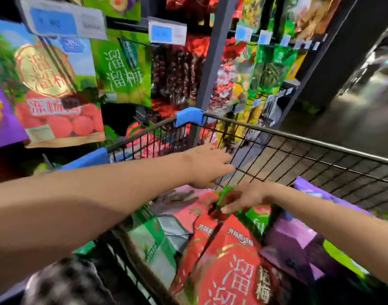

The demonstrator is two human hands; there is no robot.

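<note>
The cart basket (298,159) is thin metal wire with a dark, matt coating, and its top rail is a smooth tube. Its corner guards (188,116) are smooth blue plastic with a dull shine. The red pouch (232,260), pinched at its top by the right hand (245,199), is glossy plastic film, creased and catching light. The purple pouch (298,238) to its right and the green pouch (153,241) to its left look like the same shiny film, as do the hanging pouches (56,84) at far left. The price tags (65,20) look like paper behind clear plastic. The shelf upright (212,53) is matt grey painted metal. The checked cloth (63,280) at near left is soft and matt. The floor (353,119) at far right is smooth and reflective.
</note>
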